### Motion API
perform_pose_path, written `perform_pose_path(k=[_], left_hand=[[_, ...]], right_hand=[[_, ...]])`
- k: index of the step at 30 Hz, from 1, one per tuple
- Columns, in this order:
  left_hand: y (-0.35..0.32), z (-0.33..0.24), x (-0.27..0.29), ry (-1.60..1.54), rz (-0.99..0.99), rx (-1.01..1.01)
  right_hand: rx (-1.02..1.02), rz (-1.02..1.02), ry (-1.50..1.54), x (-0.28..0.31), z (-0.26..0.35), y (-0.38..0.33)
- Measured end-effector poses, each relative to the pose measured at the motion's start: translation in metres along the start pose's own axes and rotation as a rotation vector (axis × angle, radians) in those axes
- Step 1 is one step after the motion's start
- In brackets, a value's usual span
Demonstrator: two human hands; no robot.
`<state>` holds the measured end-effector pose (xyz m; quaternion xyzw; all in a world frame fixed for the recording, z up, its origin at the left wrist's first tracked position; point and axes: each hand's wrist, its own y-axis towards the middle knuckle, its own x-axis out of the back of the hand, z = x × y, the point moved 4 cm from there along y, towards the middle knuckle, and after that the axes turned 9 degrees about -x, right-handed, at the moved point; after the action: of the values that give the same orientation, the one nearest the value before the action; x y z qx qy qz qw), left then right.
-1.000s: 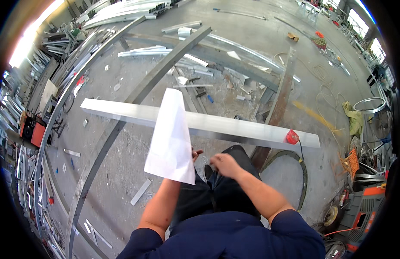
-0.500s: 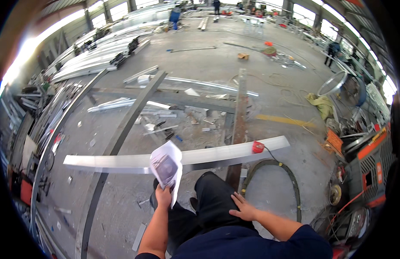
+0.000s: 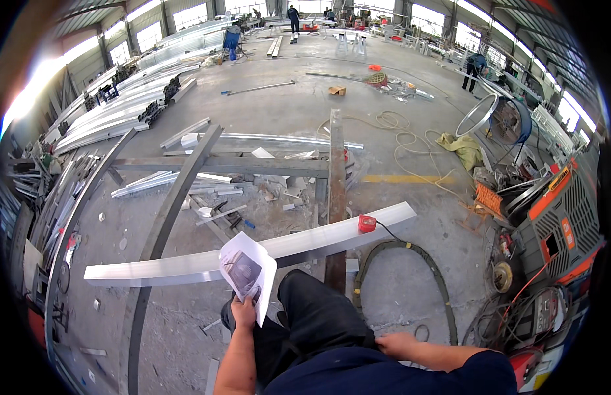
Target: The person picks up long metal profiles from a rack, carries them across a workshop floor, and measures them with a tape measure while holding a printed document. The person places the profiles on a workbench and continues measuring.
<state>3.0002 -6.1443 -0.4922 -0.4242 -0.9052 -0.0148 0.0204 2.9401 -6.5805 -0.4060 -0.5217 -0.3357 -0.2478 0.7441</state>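
Observation:
My left hand (image 3: 244,312) is closed around the lower edge of a bent white paper sheet (image 3: 264,261) with a grey picture printed on it. The paper is held above my knees, in front of a long pale metal beam (image 3: 147,268). My right hand (image 3: 396,344) lies at my right hip beside the dark trousers; its fingertips are hidden there. On the beam's right part sits a small red thing (image 3: 366,224) with a dark cable running from it. Neither hand touches the beam.
Grey steel bars (image 3: 166,217) and a rusty upright bar (image 3: 336,191) support the beam. A thick dark hose (image 3: 439,280) curves over the floor on the right. Near an orange and grey machine (image 3: 549,220) lies a yellow-green cloth (image 3: 462,150). Metal profiles (image 3: 114,122) are stacked far left. Several people work far off.
My right hand has drawn back from my thigh to my hip. The view has shifted, so the beam sits lower and further left. My left hand keeps its hold on the paper.

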Motion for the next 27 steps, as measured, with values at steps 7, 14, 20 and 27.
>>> perform_pose_path(k=[7,14,20,27], left_hand=[[0.006,0.028,-0.009,-0.049,0.033,0.039],[0.011,0.034,-0.002,-0.022,0.040,0.091],[0.010,0.016,0.001,0.025,0.052,0.071],[0.013,0.026,0.006,-0.011,0.063,0.124]], right_hand=[[0.111,-0.377,-0.224,-0.001,0.012,-0.009],[0.263,-0.722,-0.060,0.009,0.032,0.000],[0.256,-0.816,-0.052,0.022,0.053,0.018],[0.313,-0.720,-0.227,0.014,0.029,-0.027]])
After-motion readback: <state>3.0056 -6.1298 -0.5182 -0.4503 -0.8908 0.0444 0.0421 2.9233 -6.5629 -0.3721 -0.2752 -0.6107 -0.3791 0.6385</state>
